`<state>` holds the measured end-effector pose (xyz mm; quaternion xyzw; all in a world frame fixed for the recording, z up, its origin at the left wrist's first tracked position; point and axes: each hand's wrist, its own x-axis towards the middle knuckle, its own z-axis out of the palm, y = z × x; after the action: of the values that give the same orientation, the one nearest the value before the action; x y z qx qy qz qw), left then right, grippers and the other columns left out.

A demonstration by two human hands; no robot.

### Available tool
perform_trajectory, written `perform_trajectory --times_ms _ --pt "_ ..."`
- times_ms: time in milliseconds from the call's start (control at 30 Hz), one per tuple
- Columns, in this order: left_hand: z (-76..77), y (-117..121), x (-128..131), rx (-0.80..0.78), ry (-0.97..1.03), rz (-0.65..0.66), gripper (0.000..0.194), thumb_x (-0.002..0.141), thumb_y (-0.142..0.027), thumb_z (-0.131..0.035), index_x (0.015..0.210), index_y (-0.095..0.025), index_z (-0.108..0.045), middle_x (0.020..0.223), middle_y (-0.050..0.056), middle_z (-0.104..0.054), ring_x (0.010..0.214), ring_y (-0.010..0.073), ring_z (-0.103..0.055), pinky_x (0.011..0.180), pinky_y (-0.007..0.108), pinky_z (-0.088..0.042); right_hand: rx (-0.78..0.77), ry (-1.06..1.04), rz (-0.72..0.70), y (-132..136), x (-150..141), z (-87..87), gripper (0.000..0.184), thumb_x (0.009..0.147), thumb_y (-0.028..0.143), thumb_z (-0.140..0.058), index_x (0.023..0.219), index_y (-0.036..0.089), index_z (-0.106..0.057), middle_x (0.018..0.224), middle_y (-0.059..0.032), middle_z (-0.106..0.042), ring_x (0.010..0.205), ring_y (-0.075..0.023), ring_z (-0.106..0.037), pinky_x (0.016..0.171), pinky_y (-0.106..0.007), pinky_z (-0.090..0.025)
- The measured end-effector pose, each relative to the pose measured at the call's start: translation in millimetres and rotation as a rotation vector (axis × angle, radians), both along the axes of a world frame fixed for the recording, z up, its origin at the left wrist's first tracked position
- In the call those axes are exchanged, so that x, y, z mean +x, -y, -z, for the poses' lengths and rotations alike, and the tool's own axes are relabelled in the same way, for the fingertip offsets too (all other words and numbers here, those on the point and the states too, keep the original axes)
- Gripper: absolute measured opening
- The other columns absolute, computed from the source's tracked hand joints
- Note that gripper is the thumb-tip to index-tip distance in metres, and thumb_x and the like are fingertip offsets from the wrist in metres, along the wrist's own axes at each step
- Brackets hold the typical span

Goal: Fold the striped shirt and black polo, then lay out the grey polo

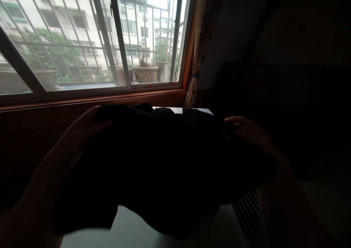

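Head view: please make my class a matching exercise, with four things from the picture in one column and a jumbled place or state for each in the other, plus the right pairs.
Things
1. dark cloth
2. curtain
3. patterned pot
4. pale surface

Places and states
A. outside, behind the glass
B. partly hidden by the cloth
C. held between the left hand and right hand
D. hanging beside the window

Right pairs: 1-C, 2-D, 3-A, 4-B
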<state>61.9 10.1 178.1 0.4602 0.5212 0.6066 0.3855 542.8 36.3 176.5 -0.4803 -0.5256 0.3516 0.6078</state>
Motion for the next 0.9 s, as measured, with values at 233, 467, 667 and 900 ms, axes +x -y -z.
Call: perform_trajectory --times_ms 233,467,667,900 --pt "16.3 -79.7 2.2 0.2 -0.635 0.042 0.037 0.077 -0.029 -0.077 0.107 -0.008 -0.072 0.117 0.006 -0.068 0.122 0.0292 -0.056 0.1 0.034 -0.043 0.144 0.689 -0.006 -90.1 -28.7 40.1 0.033 0.07 0.015 -0.076 0.103 0.021 -0.076 0.099 -0.0044 -0.073 0.079 -0.0178 -0.064 0.082 -0.035 -0.05" --pt "107.6 -29.9 47.1 0.069 -0.886 0.413 0.02 0.08 -0.043 -0.073 0.078 -0.024 -0.075 0.079 0.006 -0.067 0.073 0.0226 -0.06 0.074 0.032 -0.047 -0.134 0.996 -0.302 -43.2 -25.2 122.2 0.022 0.077 0.042 -0.077 0.086 0.022 -0.072 0.09 -0.0046 -0.068 0.082 -0.0212 -0.063 0.078 -0.032 -0.048" --pt "166.5 36.8 98.8 0.016 -0.795 0.705 0.04 0.077 -0.047 -0.076 0.112 -0.027 -0.073 0.106 0.01 -0.066 0.089 0.0251 -0.062 0.081 0.036 -0.05 -0.22 1.047 -0.496 10.9 -28.0 154.5 0.042 0.068 0.032 -0.084 0.107 0.022 -0.069 0.114 -0.0074 -0.06 0.107 -0.0264 -0.059 0.094 -0.037 -0.047" --pt "181.0 57.3 161.5 -0.03 -0.414 0.629 0.087 0.075 -0.037 -0.08 0.151 -0.024 -0.04 0.146 0.019 -0.046 0.136 0.0394 -0.042 0.116 0.053 -0.032 -0.216 0.832 -0.627 56.6 -82.8 156.0 0.023 0.082 0.021 -0.068 0.104 0.019 -0.066 0.103 -0.0068 -0.069 0.094 -0.024 -0.066 0.083 -0.032 -0.05"
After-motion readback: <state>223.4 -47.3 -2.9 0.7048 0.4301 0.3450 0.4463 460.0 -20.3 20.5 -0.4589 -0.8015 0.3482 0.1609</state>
